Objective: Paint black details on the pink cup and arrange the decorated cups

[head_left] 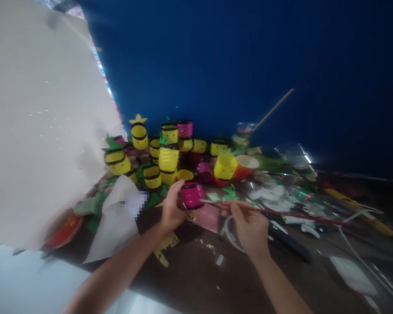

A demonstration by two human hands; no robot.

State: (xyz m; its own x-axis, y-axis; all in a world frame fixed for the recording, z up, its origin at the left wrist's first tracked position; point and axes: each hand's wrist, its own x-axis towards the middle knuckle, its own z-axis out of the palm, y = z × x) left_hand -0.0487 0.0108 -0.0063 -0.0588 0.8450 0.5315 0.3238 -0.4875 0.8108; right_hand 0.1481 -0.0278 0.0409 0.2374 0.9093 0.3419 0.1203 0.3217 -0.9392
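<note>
My left hand (173,208) grips a small magenta cup (193,195) with black bands at its rim and base. A long thin red paintbrush (281,212) is pinched in the fingers of my right hand (249,226). Its pale tip points left and reaches the side of the magenta cup; blur hides whether it touches. Below the cup lies a pink sheet (207,217) on the dark table (196,270). Behind it stand several yellow cups (169,158) with black bands, some with green leaf-shaped tops, and another magenta cup (204,171).
A white paper sheet (113,222) and a red round container (63,229) lie at the left. White scraps (277,196), clear plastic bottles (309,198), a black-handled tool (290,242) and a white cable (353,244) crowd the right. A blue wall (242,56) rises behind.
</note>
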